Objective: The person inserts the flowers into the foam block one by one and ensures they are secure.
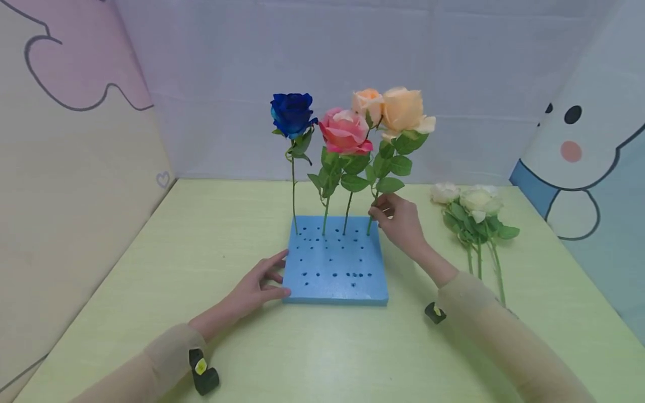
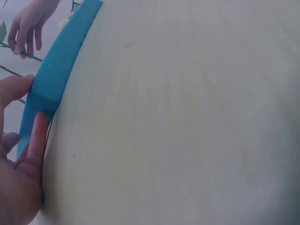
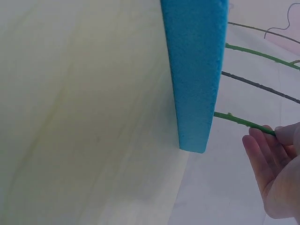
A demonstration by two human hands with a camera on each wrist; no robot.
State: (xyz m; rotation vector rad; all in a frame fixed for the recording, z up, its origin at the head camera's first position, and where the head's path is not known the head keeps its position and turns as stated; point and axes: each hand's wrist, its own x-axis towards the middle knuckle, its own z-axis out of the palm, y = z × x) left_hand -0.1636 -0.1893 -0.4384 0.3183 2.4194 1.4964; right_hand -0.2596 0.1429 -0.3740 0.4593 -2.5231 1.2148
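Foam board: one blue block, flat on the green table, dotted with holes.
Upright roses: four (one blue, one pink, two peach).
Loose white roses: lying at right, count unclear.
Right hand: pinches the rightmost peach stem.
Left hand: straight fingers pressing the board's near-left edge.
Writing: none legible.

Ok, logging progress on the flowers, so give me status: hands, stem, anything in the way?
Right hand pinching peach rose stem, stem set in blue foam board. Left hand steadying board edge. Nothing obstructing.
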